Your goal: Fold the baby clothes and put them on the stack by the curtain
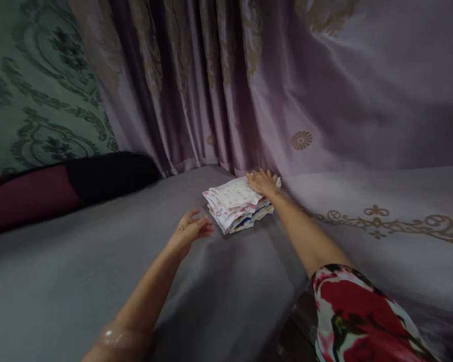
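A stack of folded white cloths (232,201) with small pink, blue and yellow prints lies on the grey sheet near its far right corner. My right hand (263,182) rests flat on the top right part of the stack, fingers spread. Just left of the stack, my left hand (193,229) hovers over the sheet with its fingers apart and nothing in it.
Purple curtains (287,100) with gold patterns hang behind and to the right of the grey surface (79,266). A black and maroon bundle (109,176) lies along the back left edge, below green patterned wallpaper (45,90).
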`<action>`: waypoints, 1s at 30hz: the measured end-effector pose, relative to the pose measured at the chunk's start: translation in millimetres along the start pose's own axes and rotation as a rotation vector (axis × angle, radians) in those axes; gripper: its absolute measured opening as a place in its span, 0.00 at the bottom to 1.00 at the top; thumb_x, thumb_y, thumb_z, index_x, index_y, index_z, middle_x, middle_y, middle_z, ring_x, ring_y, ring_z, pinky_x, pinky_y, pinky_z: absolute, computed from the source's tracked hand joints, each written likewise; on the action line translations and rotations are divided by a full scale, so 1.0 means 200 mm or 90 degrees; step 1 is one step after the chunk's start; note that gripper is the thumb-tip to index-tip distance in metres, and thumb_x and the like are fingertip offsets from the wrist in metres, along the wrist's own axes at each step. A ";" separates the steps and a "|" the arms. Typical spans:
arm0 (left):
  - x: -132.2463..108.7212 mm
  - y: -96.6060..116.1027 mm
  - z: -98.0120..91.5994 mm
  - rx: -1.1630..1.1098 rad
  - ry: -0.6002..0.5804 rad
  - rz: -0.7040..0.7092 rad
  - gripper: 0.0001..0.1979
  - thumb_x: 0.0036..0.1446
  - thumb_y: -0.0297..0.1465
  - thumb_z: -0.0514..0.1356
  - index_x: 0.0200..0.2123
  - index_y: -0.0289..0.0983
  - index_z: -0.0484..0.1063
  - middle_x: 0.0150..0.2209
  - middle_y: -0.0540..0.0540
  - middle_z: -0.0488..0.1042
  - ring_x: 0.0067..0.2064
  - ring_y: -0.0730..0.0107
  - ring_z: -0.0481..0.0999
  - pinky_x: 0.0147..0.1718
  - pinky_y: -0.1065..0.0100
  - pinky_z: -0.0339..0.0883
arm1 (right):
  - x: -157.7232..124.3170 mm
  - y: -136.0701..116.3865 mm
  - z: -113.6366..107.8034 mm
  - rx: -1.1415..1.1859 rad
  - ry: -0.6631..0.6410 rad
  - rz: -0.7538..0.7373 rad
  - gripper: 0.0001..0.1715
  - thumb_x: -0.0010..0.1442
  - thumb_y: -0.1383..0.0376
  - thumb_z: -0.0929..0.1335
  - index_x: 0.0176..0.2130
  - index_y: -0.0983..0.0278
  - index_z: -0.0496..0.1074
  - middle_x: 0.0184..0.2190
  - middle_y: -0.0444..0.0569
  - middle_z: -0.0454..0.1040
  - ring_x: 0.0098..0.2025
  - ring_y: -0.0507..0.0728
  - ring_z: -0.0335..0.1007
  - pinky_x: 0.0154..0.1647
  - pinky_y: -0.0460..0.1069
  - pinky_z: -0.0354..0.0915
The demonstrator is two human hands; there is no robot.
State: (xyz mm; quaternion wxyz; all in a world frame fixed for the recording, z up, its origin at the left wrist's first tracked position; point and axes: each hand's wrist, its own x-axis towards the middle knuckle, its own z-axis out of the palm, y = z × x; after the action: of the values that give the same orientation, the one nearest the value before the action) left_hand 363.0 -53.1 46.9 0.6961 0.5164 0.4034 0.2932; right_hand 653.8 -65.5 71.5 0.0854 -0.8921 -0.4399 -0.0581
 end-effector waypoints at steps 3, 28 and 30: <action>-0.13 -0.04 -0.24 0.050 0.038 -0.001 0.29 0.55 0.31 0.63 0.57 0.31 0.58 0.36 0.39 0.78 0.31 0.69 0.79 0.33 0.68 0.74 | 0.01 0.03 0.04 0.022 -0.114 0.056 0.40 0.65 0.44 0.47 0.65 0.61 0.55 0.65 0.59 0.54 0.65 0.72 0.48 0.60 0.71 0.41; -0.50 -0.25 -0.91 0.195 0.238 0.015 0.32 0.23 0.50 0.71 0.33 0.42 0.68 0.26 0.47 0.78 0.33 0.59 0.79 0.33 0.64 0.75 | -0.34 -0.40 0.00 0.086 -0.035 -0.120 0.32 0.67 0.53 0.51 0.64 0.64 0.57 0.68 0.58 0.48 0.68 0.67 0.39 0.63 0.68 0.36; -0.51 -0.26 -0.92 0.211 0.222 0.021 0.33 0.23 0.52 0.70 0.35 0.42 0.69 0.28 0.46 0.79 0.36 0.57 0.79 0.37 0.63 0.75 | -0.42 -0.46 0.03 0.089 0.036 -0.177 0.33 0.68 0.53 0.51 0.64 0.64 0.57 0.68 0.58 0.48 0.69 0.66 0.37 0.64 0.67 0.35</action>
State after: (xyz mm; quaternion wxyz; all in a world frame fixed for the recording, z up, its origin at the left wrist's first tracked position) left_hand 152.5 -64.3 -1.4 0.5166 0.5717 0.5519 0.3190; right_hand 530.0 -74.1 60.5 0.1509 -0.8124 -0.5596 -0.0636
